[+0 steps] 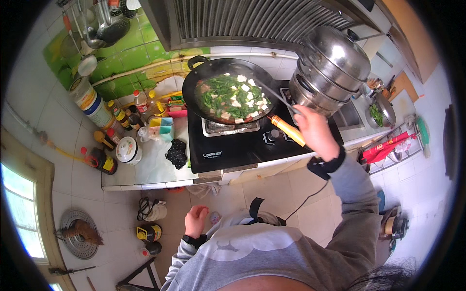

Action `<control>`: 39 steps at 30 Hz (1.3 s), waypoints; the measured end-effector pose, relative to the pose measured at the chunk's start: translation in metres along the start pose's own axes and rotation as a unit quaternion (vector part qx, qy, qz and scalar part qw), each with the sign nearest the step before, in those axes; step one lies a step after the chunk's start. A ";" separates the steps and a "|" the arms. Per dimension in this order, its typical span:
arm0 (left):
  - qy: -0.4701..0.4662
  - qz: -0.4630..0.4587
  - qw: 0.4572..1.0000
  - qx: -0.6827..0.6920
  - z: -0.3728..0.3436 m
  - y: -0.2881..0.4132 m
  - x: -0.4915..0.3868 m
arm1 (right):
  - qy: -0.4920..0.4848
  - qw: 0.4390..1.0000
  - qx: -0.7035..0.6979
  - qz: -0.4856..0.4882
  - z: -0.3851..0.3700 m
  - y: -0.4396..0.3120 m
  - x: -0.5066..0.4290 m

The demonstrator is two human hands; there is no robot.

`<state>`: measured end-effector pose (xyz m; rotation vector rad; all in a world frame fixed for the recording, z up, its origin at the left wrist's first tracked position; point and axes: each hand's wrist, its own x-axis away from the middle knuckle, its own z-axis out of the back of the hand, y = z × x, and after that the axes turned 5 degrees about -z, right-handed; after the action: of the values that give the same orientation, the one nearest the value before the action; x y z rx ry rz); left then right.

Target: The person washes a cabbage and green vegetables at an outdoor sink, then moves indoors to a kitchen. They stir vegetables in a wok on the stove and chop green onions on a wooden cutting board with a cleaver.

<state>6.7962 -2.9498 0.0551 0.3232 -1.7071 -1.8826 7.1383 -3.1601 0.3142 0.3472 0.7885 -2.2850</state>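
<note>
A black wok (pixel 189 100) sits on the left burner of a black glass gas hob (pixel 236 149). In it, leafy greens (pixel 218 92) and white tofu cubes (pixel 241 78) lie in some liquid. My right hand (pixel 316 129) is shut on the handle of a metal cooking utensil (pixel 273 92), which slants down into the wok's right side; its head is hidden in the food. Just below that hand, the wok's yellow wooden handle (pixel 287 130) points towards me. My left hand (pixel 196 220) hangs in front of my body, fingers curled, with nothing visible in it.
A stacked steel steamer (pixel 324 78) stands right of the wok, beneath the range hood (pixel 236 22). Left of the hob are sauce bottles (pixel 120 114), a seasoning box (pixel 161 129), a lidded enamel pot (pixel 128 150) and a dark dotted cloth (pixel 177 153). Further right, a bowl holds greens (pixel 375 114).
</note>
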 end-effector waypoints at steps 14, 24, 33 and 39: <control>-0.043 0.021 0.999 -0.024 -0.016 0.012 -0.005 | -0.163 0.985 0.034 0.042 -0.077 -0.062 0.016; 0.034 0.039 0.998 0.032 0.009 -0.012 0.000 | -0.179 0.980 0.076 0.035 -0.012 0.014 -0.104; 0.134 0.073 0.978 0.139 -0.006 -0.018 -0.003 | -0.307 0.935 0.173 0.051 -0.077 0.055 -0.149; 0.136 0.082 0.982 0.107 -0.021 -0.016 -0.007 | -0.295 0.927 0.207 0.100 -0.093 0.057 -0.151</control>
<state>6.8095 -2.9631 0.0351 0.4848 -1.6922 -1.4673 7.2900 -3.0567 0.2827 -0.0831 -0.0382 -2.1665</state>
